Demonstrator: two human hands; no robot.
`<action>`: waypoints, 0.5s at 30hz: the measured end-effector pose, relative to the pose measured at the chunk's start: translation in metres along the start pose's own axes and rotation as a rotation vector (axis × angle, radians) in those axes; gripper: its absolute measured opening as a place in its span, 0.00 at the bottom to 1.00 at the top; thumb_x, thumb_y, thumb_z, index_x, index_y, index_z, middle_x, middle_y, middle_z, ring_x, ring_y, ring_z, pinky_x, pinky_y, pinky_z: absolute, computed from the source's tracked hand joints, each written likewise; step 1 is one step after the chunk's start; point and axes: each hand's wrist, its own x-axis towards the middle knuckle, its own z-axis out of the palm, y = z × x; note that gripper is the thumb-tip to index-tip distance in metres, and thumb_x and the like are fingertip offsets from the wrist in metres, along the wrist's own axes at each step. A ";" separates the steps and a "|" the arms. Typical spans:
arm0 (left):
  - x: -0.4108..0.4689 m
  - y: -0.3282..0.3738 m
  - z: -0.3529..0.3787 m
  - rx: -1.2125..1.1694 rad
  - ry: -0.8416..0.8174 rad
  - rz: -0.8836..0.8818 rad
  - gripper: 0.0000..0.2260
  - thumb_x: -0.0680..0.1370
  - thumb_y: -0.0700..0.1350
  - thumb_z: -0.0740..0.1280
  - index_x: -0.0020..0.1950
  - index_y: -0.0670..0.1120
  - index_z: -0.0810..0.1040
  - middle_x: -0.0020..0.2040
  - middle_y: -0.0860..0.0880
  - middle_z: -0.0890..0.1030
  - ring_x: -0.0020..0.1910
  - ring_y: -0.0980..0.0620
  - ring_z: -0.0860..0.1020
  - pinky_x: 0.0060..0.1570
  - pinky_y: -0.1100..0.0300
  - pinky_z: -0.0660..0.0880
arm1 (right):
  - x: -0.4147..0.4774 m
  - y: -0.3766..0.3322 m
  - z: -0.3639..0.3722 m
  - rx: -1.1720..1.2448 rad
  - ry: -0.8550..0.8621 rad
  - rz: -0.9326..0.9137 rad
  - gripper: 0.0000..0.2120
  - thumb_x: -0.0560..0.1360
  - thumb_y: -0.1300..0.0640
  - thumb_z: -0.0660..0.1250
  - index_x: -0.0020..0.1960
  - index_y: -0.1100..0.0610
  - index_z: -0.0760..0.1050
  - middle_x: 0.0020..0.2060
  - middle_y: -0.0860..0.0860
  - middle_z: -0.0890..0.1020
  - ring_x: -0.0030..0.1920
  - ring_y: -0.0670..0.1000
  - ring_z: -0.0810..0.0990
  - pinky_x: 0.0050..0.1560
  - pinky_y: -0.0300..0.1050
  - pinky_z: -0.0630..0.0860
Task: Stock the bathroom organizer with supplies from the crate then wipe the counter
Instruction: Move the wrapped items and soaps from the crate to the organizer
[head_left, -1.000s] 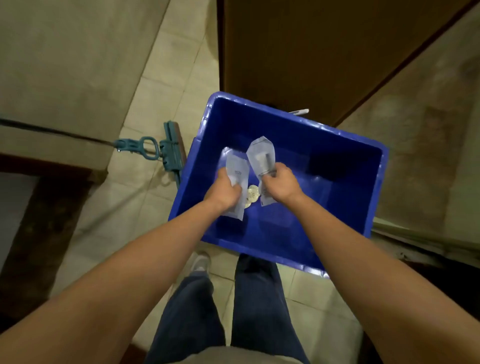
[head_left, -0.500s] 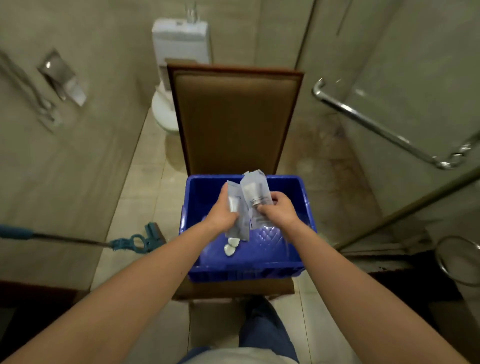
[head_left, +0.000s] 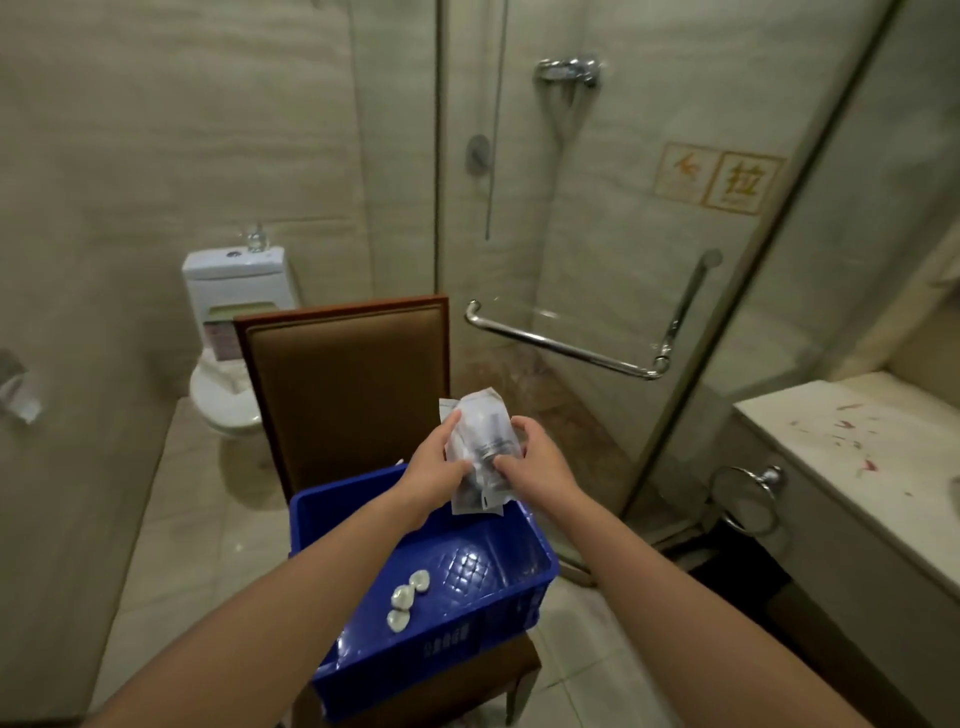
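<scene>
As the packets (head_left: 480, 452) are gripped upright above the crate's (head_left: 457, 636) far end by left hand (head_left: 434, 470) and right hand (head_left: 537, 465), the counter (head_left: 831, 441) is seen right of the crate, nearer the right hand.

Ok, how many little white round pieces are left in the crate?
3 white pieces, clustered on the crate floor: back one, middle one, front one. The left arm may hide more.

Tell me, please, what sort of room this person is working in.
Most likely a hotel bathroom: a toilet stands at the back wall, a glass shower door with a steel handle and a shower mixer behind it fills the middle, and a stone counter runs along the right.
</scene>
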 end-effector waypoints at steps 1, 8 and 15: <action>0.000 0.005 0.007 0.012 -0.021 0.016 0.35 0.78 0.32 0.63 0.78 0.56 0.55 0.74 0.46 0.66 0.64 0.49 0.74 0.51 0.58 0.80 | -0.005 0.000 -0.009 -0.034 0.025 -0.009 0.25 0.75 0.58 0.66 0.70 0.48 0.64 0.47 0.41 0.77 0.44 0.43 0.80 0.34 0.35 0.77; 0.003 0.038 0.065 0.066 -0.206 0.110 0.32 0.78 0.33 0.64 0.76 0.57 0.60 0.75 0.47 0.63 0.65 0.50 0.72 0.53 0.58 0.79 | -0.030 0.013 -0.083 -0.208 0.039 -0.006 0.39 0.70 0.55 0.70 0.76 0.44 0.56 0.69 0.48 0.70 0.53 0.43 0.76 0.40 0.34 0.74; 0.008 0.061 0.145 0.100 -0.433 0.121 0.32 0.78 0.33 0.64 0.77 0.55 0.60 0.71 0.46 0.70 0.61 0.50 0.77 0.47 0.59 0.80 | -0.063 0.045 -0.160 0.005 0.208 0.088 0.37 0.69 0.59 0.75 0.74 0.49 0.64 0.58 0.53 0.78 0.53 0.50 0.81 0.44 0.41 0.81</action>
